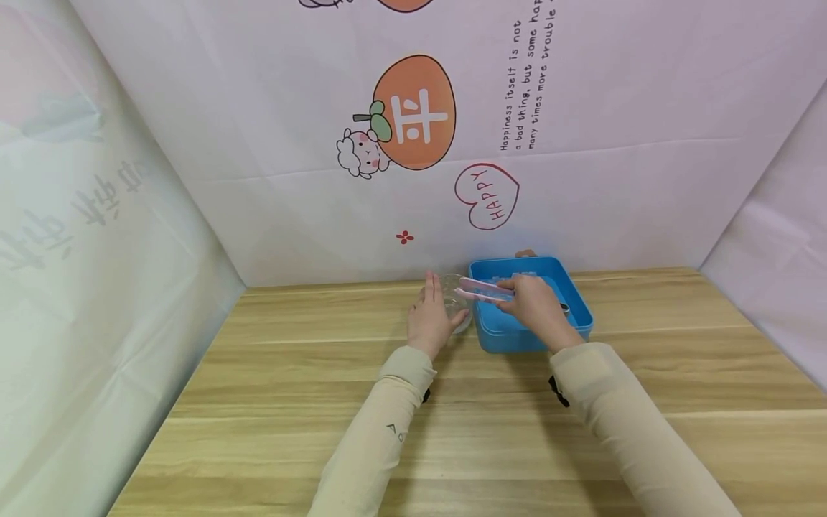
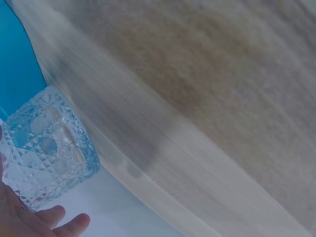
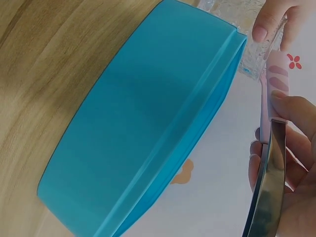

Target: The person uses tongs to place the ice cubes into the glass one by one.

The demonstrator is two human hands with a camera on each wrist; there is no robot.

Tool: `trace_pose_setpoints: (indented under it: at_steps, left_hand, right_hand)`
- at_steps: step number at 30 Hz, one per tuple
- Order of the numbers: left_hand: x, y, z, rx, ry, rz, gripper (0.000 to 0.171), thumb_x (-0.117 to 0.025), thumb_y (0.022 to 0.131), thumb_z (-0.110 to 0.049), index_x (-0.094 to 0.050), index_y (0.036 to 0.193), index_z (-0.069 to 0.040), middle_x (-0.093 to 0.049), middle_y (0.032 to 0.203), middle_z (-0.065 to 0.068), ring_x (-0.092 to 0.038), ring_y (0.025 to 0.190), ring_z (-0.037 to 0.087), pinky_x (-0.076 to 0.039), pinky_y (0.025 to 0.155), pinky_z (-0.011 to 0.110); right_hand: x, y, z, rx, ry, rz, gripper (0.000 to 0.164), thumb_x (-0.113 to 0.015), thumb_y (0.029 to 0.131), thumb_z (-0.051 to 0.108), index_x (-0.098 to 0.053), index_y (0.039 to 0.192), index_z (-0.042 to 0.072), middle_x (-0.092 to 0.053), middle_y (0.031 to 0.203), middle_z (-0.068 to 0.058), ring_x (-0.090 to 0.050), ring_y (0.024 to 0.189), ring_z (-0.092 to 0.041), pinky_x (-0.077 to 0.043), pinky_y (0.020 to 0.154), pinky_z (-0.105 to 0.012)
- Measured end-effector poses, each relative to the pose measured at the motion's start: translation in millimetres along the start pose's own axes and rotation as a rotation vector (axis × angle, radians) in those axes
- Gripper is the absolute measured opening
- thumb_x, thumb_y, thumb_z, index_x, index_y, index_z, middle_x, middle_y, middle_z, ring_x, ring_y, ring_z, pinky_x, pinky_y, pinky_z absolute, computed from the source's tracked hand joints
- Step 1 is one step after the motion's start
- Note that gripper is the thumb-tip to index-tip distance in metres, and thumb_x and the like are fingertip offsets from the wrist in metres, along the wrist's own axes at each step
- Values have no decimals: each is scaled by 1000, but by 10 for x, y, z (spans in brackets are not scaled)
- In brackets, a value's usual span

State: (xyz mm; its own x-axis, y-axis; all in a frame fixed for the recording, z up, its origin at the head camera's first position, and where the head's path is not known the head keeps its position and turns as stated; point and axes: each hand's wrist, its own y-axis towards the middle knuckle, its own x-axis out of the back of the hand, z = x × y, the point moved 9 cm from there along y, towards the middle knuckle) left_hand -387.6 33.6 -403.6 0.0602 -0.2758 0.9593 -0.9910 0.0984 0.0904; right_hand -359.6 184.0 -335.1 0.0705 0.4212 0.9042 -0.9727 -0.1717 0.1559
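Note:
My left hand [image 1: 429, 319] grips a clear glass tumbler [image 2: 47, 148] with a faceted diamond pattern, its thumb at the near right side and its fingers along the far left. My right hand [image 1: 536, 305] holds a pair of tongs [image 1: 484, 289] with pink ends and metal arms [image 3: 269, 182]. The pink ends point left and overlap the tumbler's rim in the head view, standing slightly apart. In the right wrist view, the thumb presses on the pink part of the tongs. That hand is over a blue box [image 1: 584, 305], just right of the tumbler.
Some translucent pieces [image 1: 523, 276] show inside the blue box, partly hidden by the right hand. The box and tumbler stand near the back edge of a wooden table [image 1: 310, 373]. Behind rises a white printed sheet [image 1: 291, 215], with white sheeting at both sides.

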Motion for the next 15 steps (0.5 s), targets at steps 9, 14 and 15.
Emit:
trace_pose_setpoints:
  at_steps: [9,14,15]
  left_hand:
    - [53,-32,-12,-8,12,-32,90,-52,91,-58,-13,154,-6,-12,163,7,-34,143,22,-43,107,43]
    - [73,-51,-16,-10,23,-39,90,-51,91,-58,-14,153,-5,-12,162,7,-35,142,22,-45,105,42]
    - [73,-53,-17,-10,21,-40,90,-51,91,-58,-14,153,-5,-12,162,7,-36,142,22,-45,105,43]
  right_hand:
    - [109,16,-67,-49,16,-37,42,-69,87,16,-61,123,-5,-62,123,-27,-64,103,-41,-55,83,-49]
    - [162,20,-173,-93,20,-62,45,-68,88,17,-59,125,-7,-61,124,-28,-63,104,-42,-55,84,-49]
    - [169,20,-194,-100,21,-66,45,-68,88,17,-59,125,-7,-60,124,-28,-62,105,-42,-55,84,-49]
